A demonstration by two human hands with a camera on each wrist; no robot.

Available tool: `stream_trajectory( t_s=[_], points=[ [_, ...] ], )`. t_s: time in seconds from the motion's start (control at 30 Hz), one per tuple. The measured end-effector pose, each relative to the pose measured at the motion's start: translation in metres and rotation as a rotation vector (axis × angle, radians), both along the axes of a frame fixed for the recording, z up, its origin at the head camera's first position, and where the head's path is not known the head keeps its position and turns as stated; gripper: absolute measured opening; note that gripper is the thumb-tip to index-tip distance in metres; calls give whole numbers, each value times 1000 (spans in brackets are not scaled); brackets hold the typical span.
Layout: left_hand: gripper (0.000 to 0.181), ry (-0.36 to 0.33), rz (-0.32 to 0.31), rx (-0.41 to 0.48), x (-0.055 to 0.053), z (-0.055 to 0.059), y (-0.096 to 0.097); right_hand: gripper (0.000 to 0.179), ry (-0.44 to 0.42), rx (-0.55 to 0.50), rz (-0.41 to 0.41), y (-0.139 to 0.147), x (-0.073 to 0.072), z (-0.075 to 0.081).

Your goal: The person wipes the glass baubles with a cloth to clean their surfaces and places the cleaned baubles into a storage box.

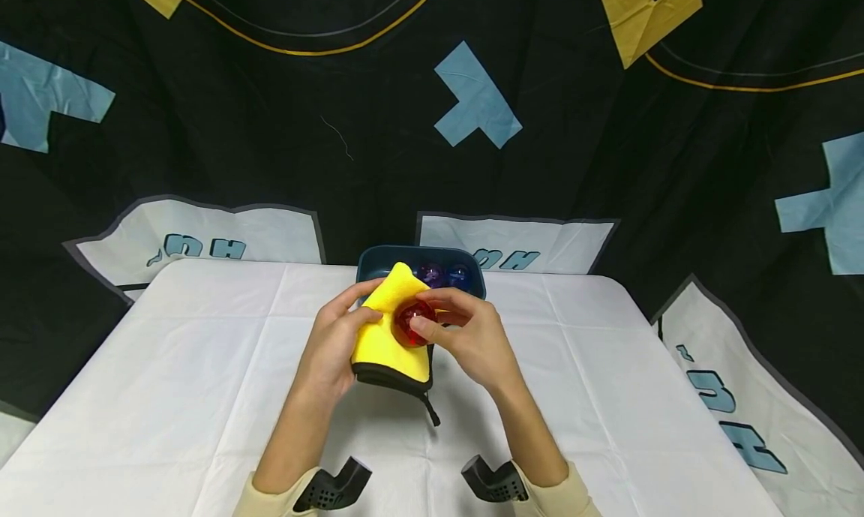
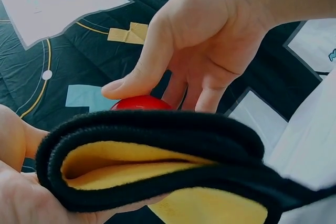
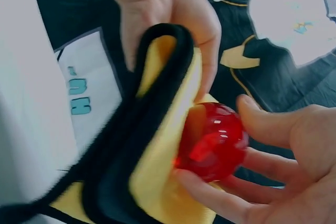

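Note:
A folded yellow cloth [image 1: 381,348] with black edging and a dangling loop is gripped by my left hand [image 1: 332,346] at its left side. My right hand [image 1: 475,337] pinches a clear red ball [image 1: 407,323] between thumb and fingers. The red ball [image 3: 214,142] is against the yellow face of the cloth in the right wrist view. From the left wrist view, the folded cloth [image 2: 157,114] hides most of the ball, leaving its red top [image 2: 140,103] showing below my right thumb. Both hands are held up above the white table.
Behind the hands, a dark blue tray [image 1: 379,256] stands at the table's far edge with a purple ball [image 1: 432,275] and a blue ball [image 1: 459,277] in it. A white cloth covers the table [image 1: 169,382]. Dark patterned fabric [image 1: 270,127] hangs beyond.

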State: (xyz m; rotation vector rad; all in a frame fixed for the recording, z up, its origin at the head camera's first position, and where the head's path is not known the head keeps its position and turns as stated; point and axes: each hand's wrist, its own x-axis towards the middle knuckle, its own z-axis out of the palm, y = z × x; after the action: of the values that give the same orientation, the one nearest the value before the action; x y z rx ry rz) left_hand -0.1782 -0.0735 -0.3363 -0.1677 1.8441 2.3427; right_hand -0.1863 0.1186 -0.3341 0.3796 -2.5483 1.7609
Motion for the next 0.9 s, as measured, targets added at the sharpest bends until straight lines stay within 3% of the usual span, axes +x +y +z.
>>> stream_trajectory(
  t_s=[0.2, 0.43, 0.63, 0.9],
  points=[
    [48, -14, 16, 3, 0, 0, -1, 60, -46, 21, 80, 3, 2, 4],
    [48, -6, 13, -10, 0, 0, -1, 56, -47, 51, 14, 3, 1, 3],
    [48, -2, 21, -18, 1, 1, 0, 51, -128, 51, -2, 4, -2, 1],
    [48, 16, 24, -23, 0, 0, -2, 51, -268, -4, 148, 6, -6, -2]
  ],
)
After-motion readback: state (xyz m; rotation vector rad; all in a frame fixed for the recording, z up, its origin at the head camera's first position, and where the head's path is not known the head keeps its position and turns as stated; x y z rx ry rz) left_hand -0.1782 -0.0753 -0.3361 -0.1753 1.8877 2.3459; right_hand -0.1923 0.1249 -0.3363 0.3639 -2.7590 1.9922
